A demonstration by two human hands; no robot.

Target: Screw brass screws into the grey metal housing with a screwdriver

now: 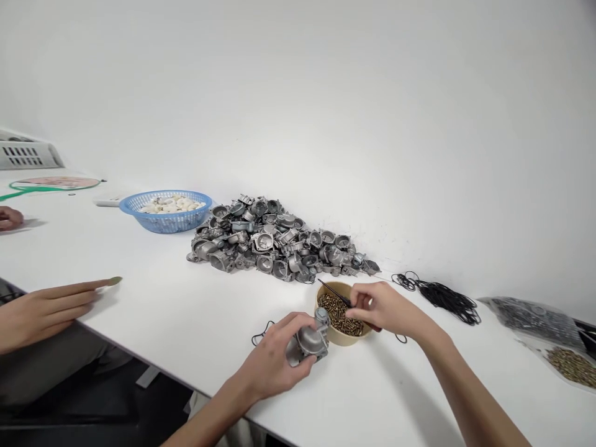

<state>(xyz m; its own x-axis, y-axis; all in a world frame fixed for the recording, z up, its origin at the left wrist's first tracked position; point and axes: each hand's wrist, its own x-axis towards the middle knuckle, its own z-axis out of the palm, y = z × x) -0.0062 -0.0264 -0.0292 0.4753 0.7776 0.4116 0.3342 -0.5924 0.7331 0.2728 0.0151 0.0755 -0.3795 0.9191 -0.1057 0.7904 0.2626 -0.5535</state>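
Observation:
My left hand [278, 359] is closed around a grey cast-metal bowl-shaped part [313, 341], tilted just above the table beside the tub. My right hand [385, 305] pinches a thin dark screwdriver [333, 290] over the right side of the round tan tub [343, 340], its shaft pointing up and to the left. Inside the tub lie many small brass-coloured screws [336, 313]. Whether the right fingertips also hold a screw is hidden. Black rubber rings [257, 338] lie on the table behind my left hand, partly covered by it.
Behind the tub rises a heap of similar metal parts [265, 242]. A blue basket [167, 220] with whitish pieces stands left of it. Right are black rubber rings [449, 301] and plastic bags [535, 320]. Another person's hand [51, 307] reaches over the table edge at left.

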